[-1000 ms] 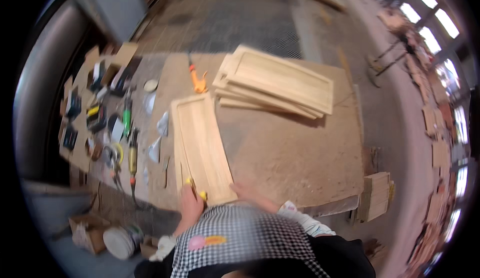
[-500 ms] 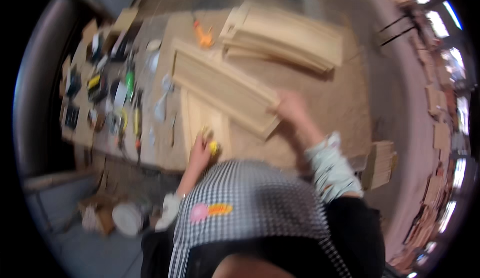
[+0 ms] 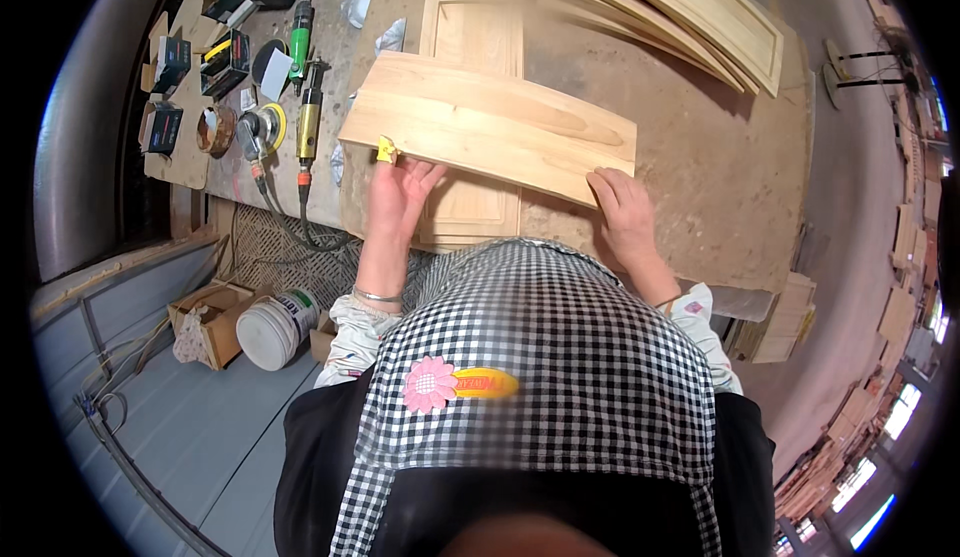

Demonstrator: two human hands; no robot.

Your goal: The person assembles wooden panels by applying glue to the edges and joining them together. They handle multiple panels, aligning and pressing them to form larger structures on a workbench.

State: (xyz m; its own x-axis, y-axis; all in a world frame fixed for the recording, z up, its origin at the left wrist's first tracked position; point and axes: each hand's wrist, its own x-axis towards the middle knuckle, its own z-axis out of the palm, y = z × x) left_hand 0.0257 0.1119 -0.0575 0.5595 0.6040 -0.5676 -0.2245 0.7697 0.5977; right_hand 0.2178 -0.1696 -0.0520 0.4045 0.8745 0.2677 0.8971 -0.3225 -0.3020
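A pale wooden panel is held tilted across the workbench, plain face up. My right hand grips its near right corner, fingers over the edge. Under its near left edge, my left hand supports it, palm turned up and fingers partly hidden by the wood. A small crumpled yellow piece sits at the left hand's fingertips against that edge; its material is unclear. Beneath the held panel lies another framed wooden panel, with its ends showing on the far and near sides.
Several curved panels are stacked at the far right. To the left lie a round sander, a green air tool, a yellow air tool and small boxes. A white bucket stands on the floor.
The held panel has been turned from its recessed face to its plain face and brought nearer me. My left hand has moved up to its edge with the yellow piece. My view has shifted.
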